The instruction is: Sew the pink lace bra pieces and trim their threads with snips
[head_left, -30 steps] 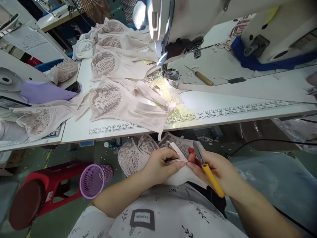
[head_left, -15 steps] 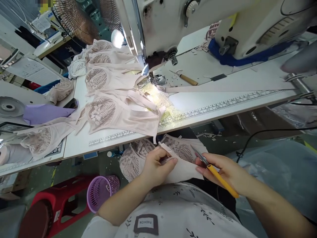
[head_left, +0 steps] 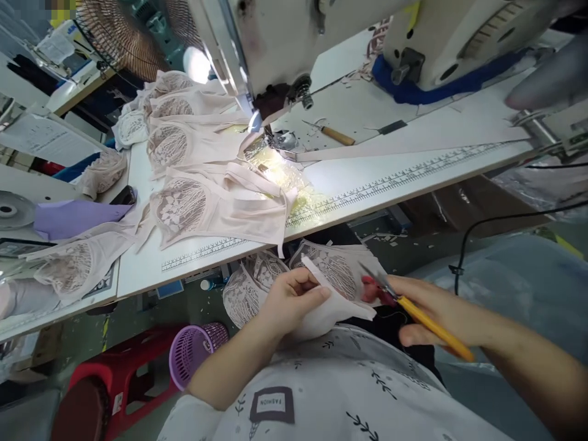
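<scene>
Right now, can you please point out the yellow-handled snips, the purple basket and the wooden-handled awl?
yellow-handled snips (head_left: 427, 321), head view, on the yellow handle beside the right hand's fingers.
purple basket (head_left: 195, 352), head view, on its ribbed side wall.
wooden-handled awl (head_left: 337, 135), head view, on the wooden handle.

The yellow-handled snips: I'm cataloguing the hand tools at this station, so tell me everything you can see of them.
The yellow-handled snips are a small thread cutter: short metal blades, a red part near the tip, and a long yellow handle that looks plastic. The right hand grips them, handle slanting down to the right past the wrist, blades pointing up-left at the edge of the pale lace garment that the left hand pinches over the lap.
</scene>
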A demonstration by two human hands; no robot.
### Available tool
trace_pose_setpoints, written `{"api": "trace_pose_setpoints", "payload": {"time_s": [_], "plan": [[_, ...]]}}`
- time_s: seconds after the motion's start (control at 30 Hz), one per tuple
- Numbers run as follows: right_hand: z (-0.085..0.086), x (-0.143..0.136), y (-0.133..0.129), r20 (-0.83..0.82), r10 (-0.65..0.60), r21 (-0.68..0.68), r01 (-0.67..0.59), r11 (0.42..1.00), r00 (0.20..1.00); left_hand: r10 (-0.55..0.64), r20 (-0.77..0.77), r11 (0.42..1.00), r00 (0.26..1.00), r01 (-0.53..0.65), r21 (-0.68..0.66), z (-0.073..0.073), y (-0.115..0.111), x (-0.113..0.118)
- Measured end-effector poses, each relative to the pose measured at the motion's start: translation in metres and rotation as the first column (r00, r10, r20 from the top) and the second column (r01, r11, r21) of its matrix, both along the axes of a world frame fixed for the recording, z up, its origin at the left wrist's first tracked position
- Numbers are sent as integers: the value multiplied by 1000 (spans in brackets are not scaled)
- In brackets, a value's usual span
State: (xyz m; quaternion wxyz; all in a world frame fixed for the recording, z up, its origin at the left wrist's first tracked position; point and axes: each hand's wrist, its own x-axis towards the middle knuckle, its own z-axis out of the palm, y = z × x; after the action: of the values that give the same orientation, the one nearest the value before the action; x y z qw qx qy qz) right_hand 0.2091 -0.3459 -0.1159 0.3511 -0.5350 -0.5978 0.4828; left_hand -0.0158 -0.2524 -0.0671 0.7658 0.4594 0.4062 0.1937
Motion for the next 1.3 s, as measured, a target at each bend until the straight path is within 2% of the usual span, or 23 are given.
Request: {"api": "trace_pose_setpoints", "payload": {"time_s": [0.07,0.17,0.23,0.47,0.7,0.87,1.0,1.07,1.13,1.17,1.2,1.23,1.27,1.3], "plan": [[0,-9,3,-143,0,-38,-5,999,990,69,-24,998,997,-69,4,-1,1,-1],[-2,-25,2,-294,-157,-143,119,983,943,110,-67,994,992,-108,32,-1,2,-1],[-3,-32,0,-330,-195,-196,135,971,923,135,-78,990,988,-131,49,0,2,-1],[-2,-31,-2,-345,-346,-106,330,938,873,226,-75,965,971,-214,150,0,-3,1],[7,-25,0,-304,-345,-104,329,939,888,195,-78,966,978,-178,188,-2,-9,-1],[12,-17,-6,-154,-333,-122,316,941,930,163,-131,981,978,-147,126,-7,-10,3],[11,-15,-8,-166,-361,-94,350,932,918,212,-117,972,970,-197,127,-11,-7,8],[11,-17,-8,-204,-367,-63,361,930,908,214,-130,969,968,-193,156,-13,-3,8],[11,-20,-6,-196,-362,-37,362,931,911,166,-181,952,969,-110,286,-11,0,4],[11,-21,-6,-177,-361,-27,362,932,916,169,-211,905,963,-67,421,-9,1,0],[11,-23,-5,-159,-362,-19,364,931,919,204,-223,807,953,-35,589,-5,1,-3],[11,-24,-5,-142,-362,-13,364,931,921,263,-201,653,944,-21,757,0,0,-7],[12,-24,-5,-126,-360,-5,362,932,924,312,-140,464,940,-22,886,7,-1,-10],[12,-24,-5,-107,-353,5,355,935,930,319,-75,286,945,-21,958,15,-3,-12]]}}
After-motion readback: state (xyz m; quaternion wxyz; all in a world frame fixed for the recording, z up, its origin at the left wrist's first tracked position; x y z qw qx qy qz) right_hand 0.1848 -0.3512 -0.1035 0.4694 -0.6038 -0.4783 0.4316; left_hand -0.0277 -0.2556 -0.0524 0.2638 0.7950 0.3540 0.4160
